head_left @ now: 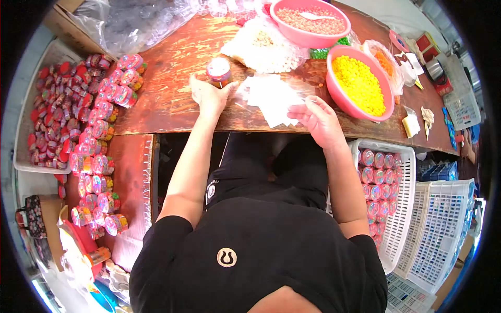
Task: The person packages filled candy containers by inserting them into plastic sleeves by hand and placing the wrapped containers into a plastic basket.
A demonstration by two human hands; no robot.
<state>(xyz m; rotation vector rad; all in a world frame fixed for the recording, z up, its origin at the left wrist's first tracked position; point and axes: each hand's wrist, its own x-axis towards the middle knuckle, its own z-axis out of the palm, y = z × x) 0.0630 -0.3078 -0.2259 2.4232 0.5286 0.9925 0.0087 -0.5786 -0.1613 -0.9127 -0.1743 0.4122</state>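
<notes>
My left hand [210,97] is on the wooden table with its thumb and fingers around a small clear jar [219,70]. The jar stands upright with a pale round top and dark, coloured contents. My right hand [321,121] pinches the edge of a white sheet [274,104] between thumb and fingers. The sheet lies in a loose, overexposed stack with clear plastic film beside it. Right of the stack stands a pink basin of yellow pieces [360,86].
Another pink basin [308,39] holds pale beads and a white scoop. A bag of whitish pieces [266,49] lies behind the sheets. Filled jars [96,151] line the left board beside a crowded bin [21,151]. A white crate [402,219] of jars stands at right.
</notes>
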